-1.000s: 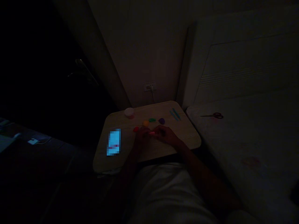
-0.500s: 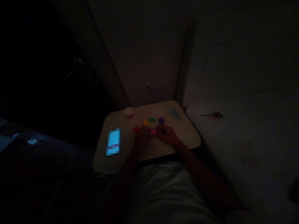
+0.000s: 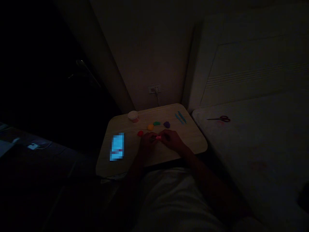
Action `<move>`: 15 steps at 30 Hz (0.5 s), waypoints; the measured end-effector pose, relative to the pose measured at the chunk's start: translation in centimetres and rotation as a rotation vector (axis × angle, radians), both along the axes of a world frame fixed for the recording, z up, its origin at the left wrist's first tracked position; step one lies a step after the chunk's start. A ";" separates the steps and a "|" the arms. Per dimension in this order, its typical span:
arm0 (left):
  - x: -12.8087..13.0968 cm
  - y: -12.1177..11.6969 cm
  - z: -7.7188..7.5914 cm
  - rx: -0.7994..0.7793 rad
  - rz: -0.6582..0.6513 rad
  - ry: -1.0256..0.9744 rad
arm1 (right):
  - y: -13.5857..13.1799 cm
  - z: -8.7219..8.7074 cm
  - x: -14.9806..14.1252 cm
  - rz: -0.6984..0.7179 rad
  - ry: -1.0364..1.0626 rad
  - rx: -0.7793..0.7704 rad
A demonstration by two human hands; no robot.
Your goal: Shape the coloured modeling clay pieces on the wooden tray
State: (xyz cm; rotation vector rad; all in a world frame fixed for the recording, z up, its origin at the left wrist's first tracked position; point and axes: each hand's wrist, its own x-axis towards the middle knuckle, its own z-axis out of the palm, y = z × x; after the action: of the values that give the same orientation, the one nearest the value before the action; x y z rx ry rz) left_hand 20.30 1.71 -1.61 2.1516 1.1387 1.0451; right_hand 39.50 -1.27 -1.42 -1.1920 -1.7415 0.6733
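Observation:
Between my fingertips is a small lump of pink modelling clay (image 3: 158, 137), low over the wooden-topped table (image 3: 166, 154). My left hand (image 3: 147, 141) pinches it from the left, and my right hand (image 3: 171, 138) is closed on its right side. A red clay lump (image 3: 140, 133) lies just left of my left hand. Beyond my hands sit an orange lump (image 3: 150, 127), a green piece (image 3: 156, 123) and a purple lump (image 3: 166, 124). Dim light hides the exact finger contact.
A round tub (image 3: 133, 116) stands at the table's back left, and a lit, blurred phone-like screen (image 3: 117, 147) lies at the left. Two blue modelling tools (image 3: 181, 117) rest back right. Scissors (image 3: 222, 119) lie on the pale bed-like surface at right. A wall socket (image 3: 154, 89) holds a plug.
The pink clay has shifted slightly right and looks shorter than a second ago. Both hands stay around it with small finger movements. The other things lie where they were.

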 end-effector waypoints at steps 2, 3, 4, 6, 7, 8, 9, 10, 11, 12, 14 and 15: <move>0.1 0.1 0.0 -0.007 -0.008 0.011 | 0.0 -0.1 0.0 -0.013 -0.036 0.007; 0.1 0.1 0.0 -0.011 -0.009 0.019 | 0.0 -0.1 0.0 -0.018 -0.053 0.014; 0.2 0.1 0.1 -0.014 -0.007 0.027 | 0.1 -0.1 0.0 -0.026 -0.066 0.023; 0.3 0.0 0.1 -0.013 -0.002 0.046 | 0.1 -0.2 0.1 -0.044 -0.085 0.036; 0.3 0.0 0.2 -0.008 -0.002 0.055 | 0.1 -0.2 0.1 -0.054 -0.088 0.040; 0.3 0.0 0.2 0.001 -0.003 0.064 | 0.1 -0.2 0.1 -0.058 -0.085 0.041; 0.4 0.0 0.2 0.015 -0.002 0.072 | 0.1 -0.2 0.1 -0.061 -0.079 0.039; 0.4 -0.1 0.3 0.032 0.002 0.083 | 0.1 -0.2 0.1 -0.059 -0.075 0.036; 0.4 -0.1 0.3 0.051 0.002 0.100 | 0.1 -0.2 0.1 -0.056 -0.072 0.033; 0.4 -0.1 0.3 0.067 0.003 0.117 | 0.2 -0.2 0.1 -0.052 -0.072 0.032; 0.5 -0.1 0.2 0.080 0.001 0.145 | 0.2 -0.3 0.1 -0.045 -0.087 0.034; 0.5 -0.1 0.2 0.076 -0.006 0.152 | 0.3 -0.3 0.0 -0.045 -0.099 0.041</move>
State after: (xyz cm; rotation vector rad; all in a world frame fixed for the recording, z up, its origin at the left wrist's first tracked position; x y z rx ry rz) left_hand 20.76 1.61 -1.44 2.3268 1.1773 0.9497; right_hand 39.54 -1.02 -1.76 -1.2511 -1.7963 0.5576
